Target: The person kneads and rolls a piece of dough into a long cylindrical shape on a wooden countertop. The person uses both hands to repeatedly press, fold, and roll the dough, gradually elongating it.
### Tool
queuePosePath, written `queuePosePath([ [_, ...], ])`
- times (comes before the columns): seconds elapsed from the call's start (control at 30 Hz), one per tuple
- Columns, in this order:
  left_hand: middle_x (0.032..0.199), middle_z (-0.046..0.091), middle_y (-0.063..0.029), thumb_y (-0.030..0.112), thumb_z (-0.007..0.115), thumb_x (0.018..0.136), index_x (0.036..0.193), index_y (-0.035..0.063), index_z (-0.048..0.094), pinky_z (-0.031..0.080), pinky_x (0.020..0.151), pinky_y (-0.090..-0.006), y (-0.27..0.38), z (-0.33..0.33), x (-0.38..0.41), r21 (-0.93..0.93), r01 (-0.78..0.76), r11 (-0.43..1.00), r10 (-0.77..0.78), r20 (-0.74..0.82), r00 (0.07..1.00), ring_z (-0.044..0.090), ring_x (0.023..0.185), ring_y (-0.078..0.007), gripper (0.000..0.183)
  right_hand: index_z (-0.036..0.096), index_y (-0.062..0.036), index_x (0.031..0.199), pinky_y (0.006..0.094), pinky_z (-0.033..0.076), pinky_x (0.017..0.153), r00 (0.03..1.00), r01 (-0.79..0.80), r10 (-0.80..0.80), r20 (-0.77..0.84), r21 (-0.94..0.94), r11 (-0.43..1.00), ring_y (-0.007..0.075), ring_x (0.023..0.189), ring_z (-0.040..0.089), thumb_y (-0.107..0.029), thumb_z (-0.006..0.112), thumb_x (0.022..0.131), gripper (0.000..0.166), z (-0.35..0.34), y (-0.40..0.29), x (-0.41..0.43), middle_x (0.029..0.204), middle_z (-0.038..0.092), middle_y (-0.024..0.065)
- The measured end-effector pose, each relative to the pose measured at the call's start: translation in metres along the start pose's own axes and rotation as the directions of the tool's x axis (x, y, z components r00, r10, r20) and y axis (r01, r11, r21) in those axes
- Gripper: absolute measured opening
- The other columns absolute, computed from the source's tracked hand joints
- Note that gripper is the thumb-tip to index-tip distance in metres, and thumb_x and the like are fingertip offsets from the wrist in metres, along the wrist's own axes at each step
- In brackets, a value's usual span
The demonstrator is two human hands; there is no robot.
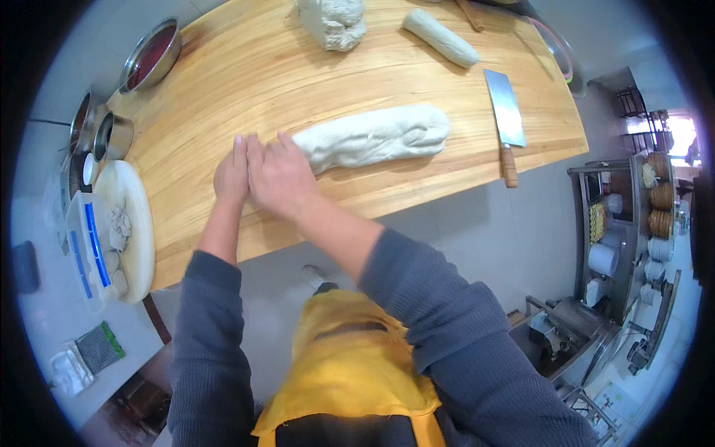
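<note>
A thick log of pale dough point(380, 137) lies lengthwise on the wooden worktop point(223, 84), with folds and dents along its surface. At its left end, my right hand point(282, 176) presses down with bent fingers and covers that end. My left hand point(230, 173) sits right beside it, thumb side touching the right hand, fingers curled downward. Whatever lies under the left palm is hidden. To the right of the log rests a cleaver point(507, 112), its wooden handle jutting past the front edge.
Toward the back are a large dough lump point(335, 25) and a smaller dough roll point(441, 39). A steel bowl of red contents point(151, 58), a steel pot point(114, 137), a round board point(139, 240) and a plastic bin point(84, 246) line the left. Metal shelving point(606, 173) stands right.
</note>
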State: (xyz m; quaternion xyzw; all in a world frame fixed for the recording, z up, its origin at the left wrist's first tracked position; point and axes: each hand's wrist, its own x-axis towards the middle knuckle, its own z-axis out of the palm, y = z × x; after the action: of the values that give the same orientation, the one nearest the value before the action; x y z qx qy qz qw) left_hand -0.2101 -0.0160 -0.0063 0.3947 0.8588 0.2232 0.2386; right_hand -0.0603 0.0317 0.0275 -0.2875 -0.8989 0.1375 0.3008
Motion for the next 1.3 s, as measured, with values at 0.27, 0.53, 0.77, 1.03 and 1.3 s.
queuePosePath([
  [0.27,0.105,0.069,-0.0155,0.03,0.034,0.101,0.108,0.0053,0.07,0.044,0.095,-0.0495,0.032,0.071,-0.107,0.373,-0.183,0.91,0.407,-0.711,0.574,0.061,0.1,-0.0389,0.044,0.07,-0.0055,0.094,0.049,0.046,0.095,0.951,-0.167,0.099,-0.292,-0.218,0.961,0.0293,0.091,0.065,-0.019,0.061,0.082,0.02,-0.131,0.167,-0.078,0.085,0.068,0.0108],
  [0.53,0.09,0.072,-0.0163,0.023,0.041,0.089,0.089,0.006,0.074,0.049,0.084,-0.0473,0.04,0.047,-0.042,0.289,-0.027,0.957,0.208,-0.617,0.759,0.065,0.087,-0.0383,0.037,0.071,-0.0052,0.081,0.0493,0.05,0.077,0.87,-0.437,0.46,0.176,-0.156,0.886,0.036,0.077,0.067,-0.033,0.044,0.098,0.043,-0.101,0.207,0.005,0.079,0.07,0.0186],
  [0.77,0.088,0.074,-0.0113,0.024,0.041,0.09,0.086,0.0094,0.076,0.051,0.079,-0.0461,0.036,0.034,0.0,0.254,0.041,0.966,0.115,-0.569,0.814,0.067,0.083,-0.0363,0.039,0.069,-0.0013,0.083,0.0518,0.05,0.082,0.842,-0.508,0.5,0.199,-0.017,0.861,0.0409,0.08,0.066,-0.034,0.042,0.099,0.045,-0.084,0.226,0.053,0.08,0.07,0.0199],
  [1.03,0.091,0.075,-0.0128,0.031,0.039,0.096,0.09,0.0096,0.078,0.051,0.082,-0.046,0.05,0.014,0.043,0.216,0.088,0.973,0.023,-0.465,0.885,0.069,0.088,-0.0344,0.045,0.073,-0.0033,0.095,0.0497,0.052,0.088,0.832,-0.478,0.52,0.197,-0.222,0.85,0.0378,0.097,0.067,-0.029,0.045,0.098,0.038,-0.07,0.249,0.086,0.099,0.072,0.0198],
  [1.3,0.105,0.073,-0.0181,0.032,0.034,0.102,0.108,0.0058,0.076,0.047,0.096,-0.0466,0.048,-0.005,0.024,0.316,-0.139,0.939,0.189,-0.134,0.973,0.067,0.103,-0.0354,0.05,0.07,-0.004,0.113,0.047,0.04,0.111,0.776,0.062,0.266,0.572,-0.489,0.87,0.0356,0.118,0.06,-0.023,0.043,0.097,0.036,-0.095,0.204,0.007,0.12,0.069,0.0159],
])
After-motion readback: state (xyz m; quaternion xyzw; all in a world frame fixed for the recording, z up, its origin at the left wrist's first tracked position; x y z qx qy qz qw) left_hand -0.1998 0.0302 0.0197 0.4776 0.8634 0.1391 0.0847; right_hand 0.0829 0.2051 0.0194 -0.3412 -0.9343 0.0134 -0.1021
